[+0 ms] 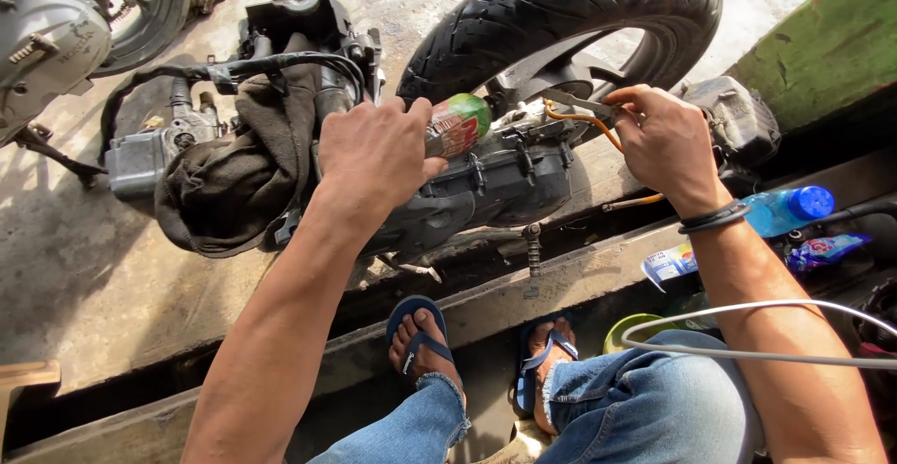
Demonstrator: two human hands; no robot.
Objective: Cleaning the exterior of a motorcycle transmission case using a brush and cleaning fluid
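Green-capped plastic bottle (460, 125) with a red label lies sideways in the left hand (374, 151), fingers wrapped round it, forearm reaching from 7 o'clock. Bottle contents: cannot tell. It rests over the grey engine casing (495, 184), just below the black tyre (561, 6). Right hand (665, 142), at 3 o'clock of the bottle, pinches pliers (584, 107) with orange handles, nose toward the casing. Dark rag (234, 174) drapes at 9 o'clock. Blue-capped bottle (790, 210) lies at 4 o'clock.
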